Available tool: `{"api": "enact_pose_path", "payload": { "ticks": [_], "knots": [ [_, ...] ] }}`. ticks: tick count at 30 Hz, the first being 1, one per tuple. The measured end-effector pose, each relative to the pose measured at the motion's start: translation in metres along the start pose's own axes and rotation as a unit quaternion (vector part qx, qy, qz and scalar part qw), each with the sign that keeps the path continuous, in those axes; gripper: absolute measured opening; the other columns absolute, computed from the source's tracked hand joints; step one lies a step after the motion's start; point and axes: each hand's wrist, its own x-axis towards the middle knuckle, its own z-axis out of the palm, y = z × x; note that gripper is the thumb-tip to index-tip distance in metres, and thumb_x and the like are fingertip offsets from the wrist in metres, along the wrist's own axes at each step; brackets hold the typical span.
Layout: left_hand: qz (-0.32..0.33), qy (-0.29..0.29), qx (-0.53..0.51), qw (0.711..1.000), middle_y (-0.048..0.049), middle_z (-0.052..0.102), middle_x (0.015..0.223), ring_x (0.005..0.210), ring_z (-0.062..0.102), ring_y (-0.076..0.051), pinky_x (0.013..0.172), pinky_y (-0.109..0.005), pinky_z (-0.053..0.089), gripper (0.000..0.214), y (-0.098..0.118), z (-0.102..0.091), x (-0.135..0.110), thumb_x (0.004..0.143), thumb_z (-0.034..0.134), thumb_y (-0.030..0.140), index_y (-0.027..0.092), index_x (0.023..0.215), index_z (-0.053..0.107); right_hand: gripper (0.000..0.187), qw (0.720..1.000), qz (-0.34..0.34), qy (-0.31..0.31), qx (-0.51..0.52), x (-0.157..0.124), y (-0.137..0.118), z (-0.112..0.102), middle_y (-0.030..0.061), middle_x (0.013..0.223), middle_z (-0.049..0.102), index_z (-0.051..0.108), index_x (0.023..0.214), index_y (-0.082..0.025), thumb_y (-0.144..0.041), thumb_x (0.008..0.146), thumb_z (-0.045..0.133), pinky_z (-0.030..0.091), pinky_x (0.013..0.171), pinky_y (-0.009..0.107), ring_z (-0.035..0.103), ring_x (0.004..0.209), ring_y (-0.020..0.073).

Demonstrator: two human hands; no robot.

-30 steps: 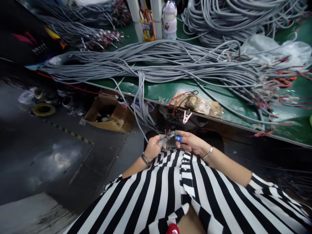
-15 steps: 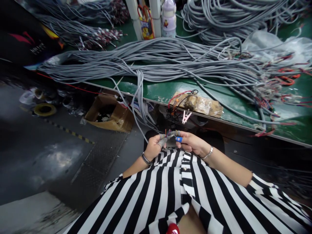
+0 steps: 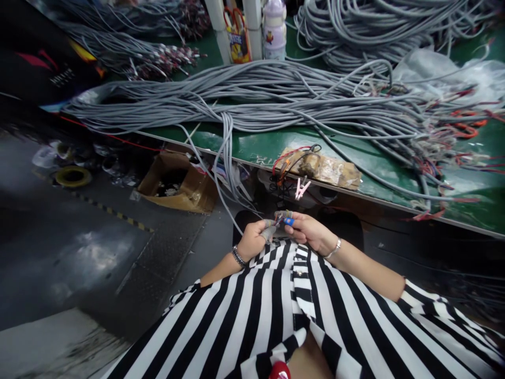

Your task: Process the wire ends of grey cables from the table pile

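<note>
In front of my lap, my left hand (image 3: 254, 239) pinches the end of a grey cable (image 3: 225, 202) that hangs down from the bench. Grey covers wrap its thumb and forefinger. Thin coloured wires (image 3: 279, 218) stick out of the cable end between my two hands. My right hand (image 3: 310, 230) has its fingers closed on those wires, with a grey cover on one finger and a blue wrap on another. The fingertips of both hands nearly meet, and they partly hide the wire ends.
Long grey cable bundles (image 3: 260, 116) lie across the green bench (image 3: 252, 145). A taped cardboard block (image 3: 331, 169) and a pink clip (image 3: 302, 188) sit at its front edge. An open cardboard box (image 3: 177, 184) stands below left. A bottle (image 3: 274, 31) is at the back.
My left hand has shifted slightly right, closer to my right hand. My right fingers have closed in around the coloured wires, which were more spread out before.
</note>
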Motion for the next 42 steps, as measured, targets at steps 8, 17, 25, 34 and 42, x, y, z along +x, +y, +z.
{"api": "enact_pose_path", "payload": {
  "ticks": [8, 17, 25, 34, 42],
  "knots": [
    [0.056, -0.019, 0.139, 0.989, -0.0022, 0.064, 0.064, 0.057, 0.053, -0.011, 0.058, -0.022, 0.039, 0.015, 0.0, 0.002, -0.001, 0.082, 0.056, 0.019, 0.016, 0.076, 0.068, 0.019, 0.979, -0.064, 0.11, -0.157, 0.027, 0.017, 0.005, -0.0086, 0.046, 0.046, 0.061, 0.095, -0.015, -0.021, 0.078, 0.055, 0.014, 0.031, 0.018, 0.026, 0.03, 0.0033],
    [-0.064, 0.036, 0.027, 0.997, 0.0019, 0.058, 0.054, 0.051, 0.05, -0.01, 0.053, -0.02, 0.039, 0.018, 0.001, -0.005, -0.021, 0.083, 0.055, 0.026, 0.015, 0.073, 0.066, 0.019, 0.815, -0.18, 0.093, -0.543, 0.045, 0.022, 0.005, 0.001, 0.064, 0.063, 0.071, 0.082, -0.018, -0.013, 0.082, 0.053, 0.037, 0.059, 0.022, 0.052, 0.06, 0.0117],
    [-0.058, 0.107, -0.079, 0.989, 0.0014, 0.059, 0.055, 0.044, 0.046, -0.007, 0.044, -0.018, 0.036, 0.022, 0.009, -0.038, -0.063, 0.079, 0.066, 0.037, 0.015, 0.083, 0.07, 0.021, 0.794, -0.12, 0.196, -0.563, 0.036, 0.012, -0.055, 0.0047, 0.061, 0.058, 0.067, 0.076, -0.015, -0.002, 0.078, 0.051, 0.035, 0.064, 0.028, 0.051, 0.06, 0.0141],
    [-0.106, 0.142, -0.232, 0.956, 0.0024, 0.057, 0.053, 0.038, 0.038, -0.003, 0.034, -0.017, 0.02, 0.034, 0.017, -0.032, -0.038, 0.071, 0.071, 0.046, 0.013, 0.078, 0.063, 0.048, 0.911, -0.173, -0.003, -0.374, 0.022, -0.006, -0.001, -0.0005, 0.061, 0.053, 0.059, 0.077, -0.015, -0.061, 0.086, 0.048, 0.028, 0.048, 0.023, 0.033, 0.048, 0.0075],
    [-0.099, 0.074, -0.131, 0.984, 0.0023, 0.058, 0.054, 0.038, 0.037, -0.002, 0.039, -0.017, 0.026, 0.033, 0.018, -0.013, -0.031, 0.079, 0.066, 0.045, 0.014, 0.07, 0.061, 0.047, 0.93, -0.164, 0.037, -0.327, 0.042, 0.006, 0.011, -0.0048, 0.056, 0.045, 0.052, 0.068, -0.017, -0.062, 0.068, 0.066, 0.029, 0.05, 0.022, 0.035, 0.053, 0.0078]
  ]
}}
